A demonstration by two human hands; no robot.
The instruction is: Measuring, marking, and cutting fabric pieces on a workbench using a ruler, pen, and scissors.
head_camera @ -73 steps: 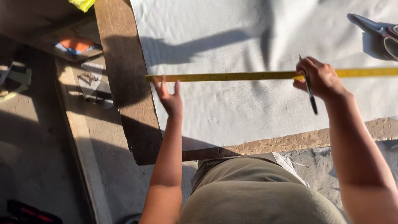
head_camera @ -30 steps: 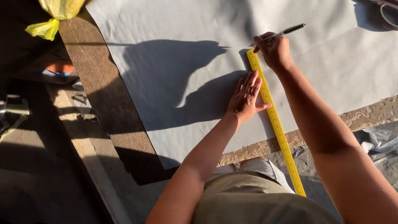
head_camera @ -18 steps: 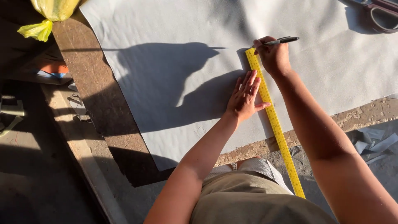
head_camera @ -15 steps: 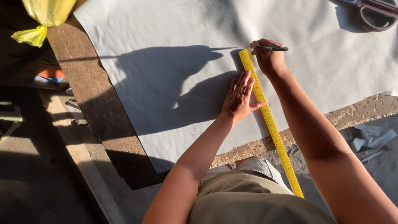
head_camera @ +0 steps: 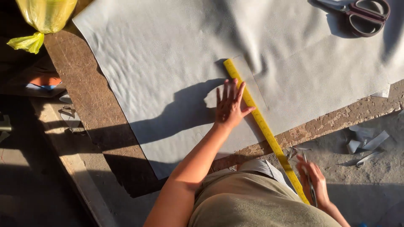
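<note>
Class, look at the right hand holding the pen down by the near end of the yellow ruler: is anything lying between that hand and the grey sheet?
Nothing visible blocks it. The right hand with the pen hangs off the table edge; only the yellow ruler runs alongside, up onto the grey sheet.

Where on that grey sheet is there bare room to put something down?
Bare: the grey sheet between the yellow bag and the yellow ruler. Crowded: by the left hand on the ruler and the scissors.

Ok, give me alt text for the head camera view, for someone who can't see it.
A person's left hand presses flat on a yellow ruler lying diagonally across a large grey sheet on a worn wooden table. The right hand, holding a pen, is off the table near the ruler's near end. Scissors lie at the far right, a yellow bag at the far left.
</note>
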